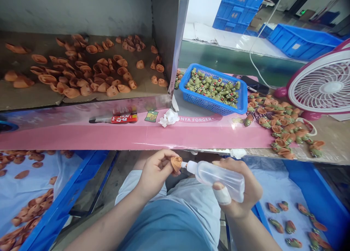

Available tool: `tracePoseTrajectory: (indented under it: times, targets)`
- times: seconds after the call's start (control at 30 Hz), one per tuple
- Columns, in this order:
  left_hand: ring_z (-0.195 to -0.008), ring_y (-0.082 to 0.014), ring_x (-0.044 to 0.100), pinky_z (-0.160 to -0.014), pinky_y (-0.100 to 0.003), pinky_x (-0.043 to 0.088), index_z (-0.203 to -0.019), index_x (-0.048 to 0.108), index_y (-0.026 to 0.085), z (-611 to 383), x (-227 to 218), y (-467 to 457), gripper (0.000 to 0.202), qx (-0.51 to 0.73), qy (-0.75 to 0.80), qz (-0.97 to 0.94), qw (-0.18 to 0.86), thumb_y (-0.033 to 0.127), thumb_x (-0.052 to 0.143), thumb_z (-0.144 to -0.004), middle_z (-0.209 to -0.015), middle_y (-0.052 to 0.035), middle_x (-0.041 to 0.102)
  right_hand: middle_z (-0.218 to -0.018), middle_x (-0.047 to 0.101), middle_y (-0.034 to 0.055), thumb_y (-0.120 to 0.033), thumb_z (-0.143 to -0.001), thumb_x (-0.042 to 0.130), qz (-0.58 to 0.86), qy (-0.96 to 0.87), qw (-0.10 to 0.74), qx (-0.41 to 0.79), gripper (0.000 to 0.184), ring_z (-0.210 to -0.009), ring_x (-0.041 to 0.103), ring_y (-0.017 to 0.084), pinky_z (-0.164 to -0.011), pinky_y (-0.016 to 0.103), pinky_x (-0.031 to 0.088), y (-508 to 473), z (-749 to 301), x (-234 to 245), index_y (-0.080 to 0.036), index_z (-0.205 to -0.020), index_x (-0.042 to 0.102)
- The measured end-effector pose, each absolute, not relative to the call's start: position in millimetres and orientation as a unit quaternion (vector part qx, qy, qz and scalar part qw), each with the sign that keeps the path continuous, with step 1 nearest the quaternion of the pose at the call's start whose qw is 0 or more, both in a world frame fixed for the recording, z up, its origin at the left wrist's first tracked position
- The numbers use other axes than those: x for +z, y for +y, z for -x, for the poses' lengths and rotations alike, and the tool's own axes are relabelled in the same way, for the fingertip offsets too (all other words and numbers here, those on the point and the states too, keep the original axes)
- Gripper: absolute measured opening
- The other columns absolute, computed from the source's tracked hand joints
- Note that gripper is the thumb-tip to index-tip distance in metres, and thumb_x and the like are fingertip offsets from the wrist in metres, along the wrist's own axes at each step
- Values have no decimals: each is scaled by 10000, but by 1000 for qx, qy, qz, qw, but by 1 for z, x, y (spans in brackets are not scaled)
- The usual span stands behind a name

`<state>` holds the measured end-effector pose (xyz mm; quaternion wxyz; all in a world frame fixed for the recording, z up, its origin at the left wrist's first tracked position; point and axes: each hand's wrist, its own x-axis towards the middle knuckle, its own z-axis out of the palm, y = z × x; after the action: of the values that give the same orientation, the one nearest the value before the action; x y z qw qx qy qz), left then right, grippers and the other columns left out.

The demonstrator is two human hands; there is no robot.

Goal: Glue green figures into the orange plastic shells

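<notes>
My left hand (155, 174) pinches a small tan moulded piece (176, 163), probably soft rubber, by its edge. My right hand (237, 188) grips a transparent plastic squeeze bottle (220, 176) lying nearly level. The bottle's white nozzle (184, 164) reaches the tan piece and appears to touch it. A white bandage (222, 195) wraps the thumb of my right hand. Both hands are held above my lap, just below the pink-fronted bench edge (131, 138).
A shelf (24, 94) ahead holds many tan pieces. A blue basket (212, 89) holds green-and-tan pieces, with more loose on the bench to the right. A pink-and-white fan (322, 84) stands at right. Blue trays lined with white sheets flank my lap, and blue crates stand behind.
</notes>
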<state>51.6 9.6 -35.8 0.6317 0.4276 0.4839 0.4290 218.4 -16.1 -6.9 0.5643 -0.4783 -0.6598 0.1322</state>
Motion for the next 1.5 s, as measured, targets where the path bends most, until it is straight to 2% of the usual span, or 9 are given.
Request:
tracePoseTrajectory:
  times: [0.73,1.03,1.17,1.27,1.4,1.5]
  targets:
    - [-518,-85,569,-500,-192,488,-769,561,161,-48,-37,11,84,432,481,-438,625,100,518,-729,-613,24,626,-669,551,29,-223,-643,588,451,-691,550,133,244,-529,503,119,-442,247,390,-15,-221,-5,-123,-860,538]
    - [-520,-92,569,-501,-205,489,-763,559,163,-49,-34,13,93,427,482,-432,632,96,509,-723,-606,25,616,-656,555,18,-261,-654,591,467,-680,548,138,242,-524,508,125,-461,256,399,-16,-221,-5,-148,-863,550]
    - [-493,-86,554,-501,-208,480,-755,556,158,-48,-36,15,73,436,484,-419,632,107,521,-717,-582,32,598,-668,566,26,-329,-664,590,502,-646,556,148,231,-555,522,143,-477,260,414,-16,-223,-7,-168,-827,568]
    - [-488,-84,550,-493,-204,470,-749,552,153,-46,-39,19,47,438,487,-398,642,126,543,-711,-591,29,599,-665,570,31,-377,-669,588,528,-589,576,208,249,-538,529,141,-458,246,424,-13,-227,-18,-170,-806,572]
    - [-488,-79,541,-473,-192,456,-750,538,150,-41,-43,26,55,455,503,-346,648,175,566,-709,-669,3,631,-665,578,32,-396,-682,569,527,-496,598,344,292,-483,528,137,-397,230,412,-3,-234,-42,-172,-866,533]
    - [-499,-81,549,-489,-186,467,-771,541,161,-30,-48,31,121,465,508,-320,651,235,600,-695,-673,13,636,-716,573,17,-340,-696,564,535,-482,563,405,276,-543,546,133,-483,240,446,13,-237,-56,-185,-910,483]
